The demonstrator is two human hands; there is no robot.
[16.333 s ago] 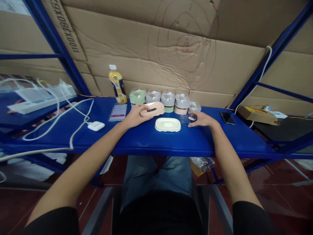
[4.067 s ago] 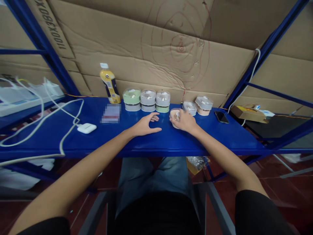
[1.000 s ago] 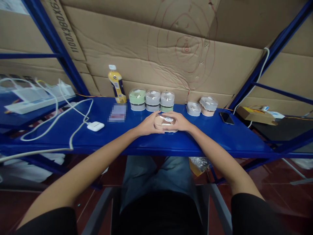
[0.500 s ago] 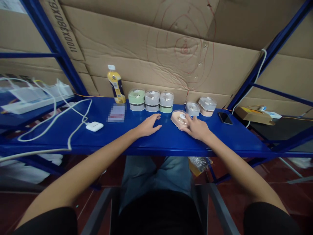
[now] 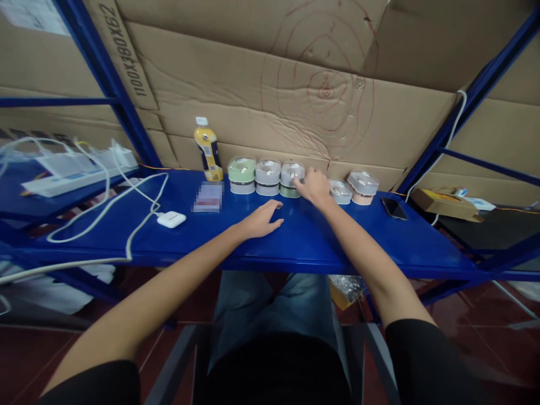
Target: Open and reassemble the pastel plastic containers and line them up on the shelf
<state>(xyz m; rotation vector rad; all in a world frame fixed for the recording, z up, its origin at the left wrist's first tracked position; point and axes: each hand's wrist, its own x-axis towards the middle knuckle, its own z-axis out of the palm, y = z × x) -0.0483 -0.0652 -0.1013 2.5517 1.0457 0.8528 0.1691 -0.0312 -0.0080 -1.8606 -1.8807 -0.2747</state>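
My left hand (image 5: pixel 262 219) rests on the blue table with thumb and fingers apart, holding nothing. Farther back, my right hand (image 5: pixel 314 185) is bent beside the grey-over-green stack of round cases (image 5: pixel 292 179), its thumb close to that stack. Whatever lies under its palm is hidden. Left of that stack stand a grey stack (image 5: pixel 268 177) and a green-over-grey stack (image 5: pixel 242 175). On the right side of my right hand are a single grey case (image 5: pixel 340 192) and a grey-over-peach stack (image 5: pixel 363 187).
A yellow bottle (image 5: pixel 208 151) stands at the back left behind a blurred packet (image 5: pixel 208 197). White cables and a white earphone case (image 5: pixel 171 219) lie left. A phone (image 5: pixel 394 208) is at the right, near an open carton (image 5: pixel 447 203). Cardboard closes off the back.
My right hand has moved back and left, towards the stacks. The peach case it was touching no longer shows at its former spot. My left hand has stayed nearly still.
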